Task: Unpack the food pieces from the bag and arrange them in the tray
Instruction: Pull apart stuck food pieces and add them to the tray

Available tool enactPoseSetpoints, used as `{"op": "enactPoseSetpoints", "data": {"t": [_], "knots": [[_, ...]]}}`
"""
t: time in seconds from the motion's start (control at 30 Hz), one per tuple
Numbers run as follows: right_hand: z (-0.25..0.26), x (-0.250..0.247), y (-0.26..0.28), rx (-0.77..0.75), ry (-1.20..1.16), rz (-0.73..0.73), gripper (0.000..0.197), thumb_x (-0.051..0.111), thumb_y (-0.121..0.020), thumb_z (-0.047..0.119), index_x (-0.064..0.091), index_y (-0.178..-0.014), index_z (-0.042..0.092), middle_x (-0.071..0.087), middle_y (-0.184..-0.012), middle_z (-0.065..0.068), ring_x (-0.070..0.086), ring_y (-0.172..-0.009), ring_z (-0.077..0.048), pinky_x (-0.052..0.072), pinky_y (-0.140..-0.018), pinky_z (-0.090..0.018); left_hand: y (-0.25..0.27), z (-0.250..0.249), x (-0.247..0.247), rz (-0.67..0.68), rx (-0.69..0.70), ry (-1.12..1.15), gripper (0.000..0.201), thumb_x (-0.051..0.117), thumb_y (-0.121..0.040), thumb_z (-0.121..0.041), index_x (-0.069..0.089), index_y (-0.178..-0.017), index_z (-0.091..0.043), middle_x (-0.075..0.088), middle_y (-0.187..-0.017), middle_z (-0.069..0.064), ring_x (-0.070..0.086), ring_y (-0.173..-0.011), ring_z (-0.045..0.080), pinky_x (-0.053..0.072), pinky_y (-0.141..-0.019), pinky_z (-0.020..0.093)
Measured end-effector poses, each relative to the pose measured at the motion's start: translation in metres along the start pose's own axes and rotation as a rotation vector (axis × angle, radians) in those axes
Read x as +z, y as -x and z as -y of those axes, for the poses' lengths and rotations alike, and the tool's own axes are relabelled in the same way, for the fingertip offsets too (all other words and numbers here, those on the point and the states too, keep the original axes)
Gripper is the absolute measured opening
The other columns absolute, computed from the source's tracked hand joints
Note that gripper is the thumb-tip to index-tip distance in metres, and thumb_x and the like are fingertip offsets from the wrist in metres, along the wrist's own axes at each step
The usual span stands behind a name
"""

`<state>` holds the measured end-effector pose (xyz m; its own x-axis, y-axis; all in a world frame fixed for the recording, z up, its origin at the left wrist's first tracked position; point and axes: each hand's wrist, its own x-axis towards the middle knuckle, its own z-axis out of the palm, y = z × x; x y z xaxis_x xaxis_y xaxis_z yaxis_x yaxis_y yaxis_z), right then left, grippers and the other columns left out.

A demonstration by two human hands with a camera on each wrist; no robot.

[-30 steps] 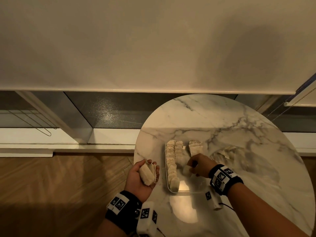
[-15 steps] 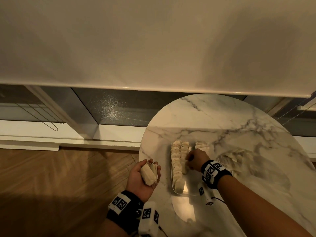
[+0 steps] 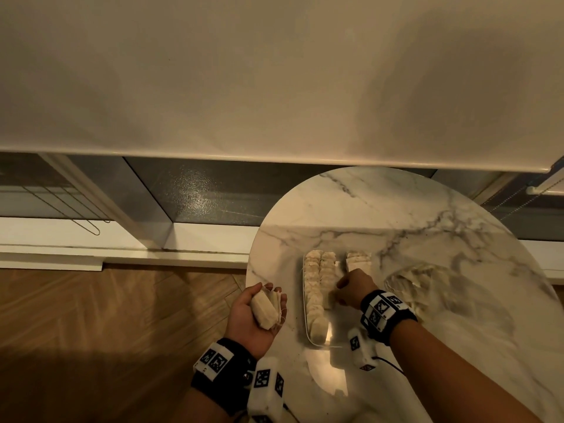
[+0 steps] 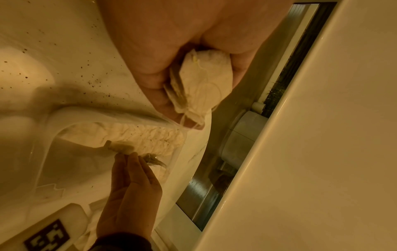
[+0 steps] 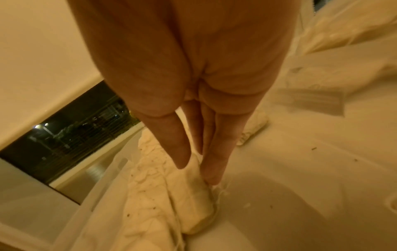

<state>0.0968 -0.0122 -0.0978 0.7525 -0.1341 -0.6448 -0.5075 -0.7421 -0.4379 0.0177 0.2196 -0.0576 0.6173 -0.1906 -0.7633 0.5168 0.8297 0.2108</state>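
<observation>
Left hand (image 3: pixel 254 315): palm up beside the worktop's left edge, fingers (image 4: pixel 159 95) curled round a small stack of food pieces (image 3: pixel 266 309); flat, pale, crinkled paper-like sachets with thin strings trailing from them.

Right hand (image 3: pixel 354 288): over the tray, fingers (image 5: pixel 212 161) held straight and close together, tips pressing on the near end of the second row; nothing gripped.

Tray (image 3: pixel 305 303): clear, shallow, rounded-corner plastic, lying lengthwise on the worktop. Contents: first row (image 3: pixel 312 288) of pieces packed on edge along the left wall, running nearly the whole length; second row (image 3: pixel 328 276) just beside it, shorter; a small separate stack (image 3: pixel 358 261) at the far right.

Bag (image 3: pixel 409 282): crumpled translucent plastic, lying on the worktop to the right of the tray, near the right wrist.

Worktop (image 3: pixel 412 215): round, glossy, white marble pattern with grey veins; dark specks scattered on it near the tray
</observation>
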Motion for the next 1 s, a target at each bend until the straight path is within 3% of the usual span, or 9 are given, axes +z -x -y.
{"op": "enactPoseSetpoints", "data": {"t": [0.2, 0.3, 0.53, 0.67, 0.83, 0.93, 1.0], "knots": [[-0.008, 0.003, 0.012, 0.088, -0.217, -0.116, 0.011, 0.070, -0.078, 0.013, 0.074, -0.075, 0.003, 0.074, -0.068, -0.010, 0.073, -0.069, -0.023, 0.062, -0.073, -0.037, -0.003, 0.001, -0.002, 0.003, 0.002, -0.007, 0.017, 0.059, -0.089, -0.031, 0.063, -0.094, -0.015, 0.069, -0.092, 0.006, 0.069, -0.076, 0.022, 0.056, -0.064, 0.031], [-0.016, 0.015, 0.020, 0.131, -0.268, -0.010, 0.016, 0.071, -0.080, 0.018, 0.073, -0.077, 0.002, 0.074, -0.069, -0.011, 0.074, -0.072, -0.026, 0.061, -0.077, -0.044, -0.003, 0.003, 0.000, 0.017, -0.001, -0.016, 0.016, 0.061, -0.085, -0.030, 0.063, -0.091, -0.015, 0.069, -0.092, 0.006, 0.069, -0.075, 0.022, 0.057, -0.064, 0.030], [-0.035, 0.043, 0.013, 0.139, -0.310, 0.170, 0.025, 0.071, -0.072, 0.029, 0.073, -0.085, 0.007, 0.075, -0.082, -0.012, 0.074, -0.081, -0.028, 0.061, -0.080, -0.045, -0.002, 0.008, 0.006, 0.020, -0.013, -0.047, 0.017, 0.057, -0.091, -0.031, 0.063, -0.088, -0.015, 0.068, -0.090, 0.006, 0.069, -0.072, 0.022, 0.057, -0.059, 0.030], [-0.015, 0.037, 0.032, 0.150, -0.416, 0.185, 0.018, 0.064, -0.084, 0.014, 0.072, -0.081, -0.002, 0.075, -0.073, -0.016, 0.075, -0.075, -0.030, 0.061, -0.080, -0.046, -0.002, 0.009, 0.006, 0.013, -0.013, -0.064, 0.016, 0.057, -0.091, -0.031, 0.063, -0.089, -0.016, 0.068, -0.090, 0.005, 0.069, -0.072, 0.022, 0.056, -0.059, 0.030], [-0.013, 0.033, 0.040, 0.169, -0.477, 0.187, 0.018, 0.060, -0.086, 0.007, 0.071, -0.084, -0.007, 0.074, -0.075, -0.020, 0.074, -0.076, -0.034, 0.061, -0.079, -0.048, -0.003, 0.010, 0.007, 0.016, -0.014, -0.060, 0.017, 0.056, -0.091, -0.032, 0.062, -0.090, -0.015, 0.068, -0.092, 0.007, 0.068, -0.073, 0.023, 0.057, -0.058, 0.031], [-0.017, 0.032, 0.042, 0.136, -0.432, 0.142, 0.019, 0.062, -0.089, 0.012, 0.072, -0.082, -0.004, 0.074, -0.076, -0.018, 0.074, -0.074, -0.032, 0.062, -0.076, -0.046, -0.001, 0.012, 0.008, 0.026, -0.013, -0.057, 0.016, 0.059, -0.086, -0.030, 0.063, -0.090, -0.014, 0.068, -0.091, 0.008, 0.069, -0.072, 0.023, 0.057, -0.058, 0.031], [-0.017, 0.030, 0.048, 0.066, -0.358, 0.099, 0.017, 0.062, -0.091, 0.018, 0.071, -0.082, 0.006, 0.074, -0.081, -0.013, 0.072, -0.073, -0.027, 0.062, -0.070, -0.038, 0.000, 0.013, 0.010, 0.035, -0.003, -0.064, 0.018, 0.062, -0.081, -0.029, 0.063, -0.090, -0.013, 0.068, -0.092, 0.009, 0.068, -0.073, 0.024, 0.057, -0.058, 0.032]]}}
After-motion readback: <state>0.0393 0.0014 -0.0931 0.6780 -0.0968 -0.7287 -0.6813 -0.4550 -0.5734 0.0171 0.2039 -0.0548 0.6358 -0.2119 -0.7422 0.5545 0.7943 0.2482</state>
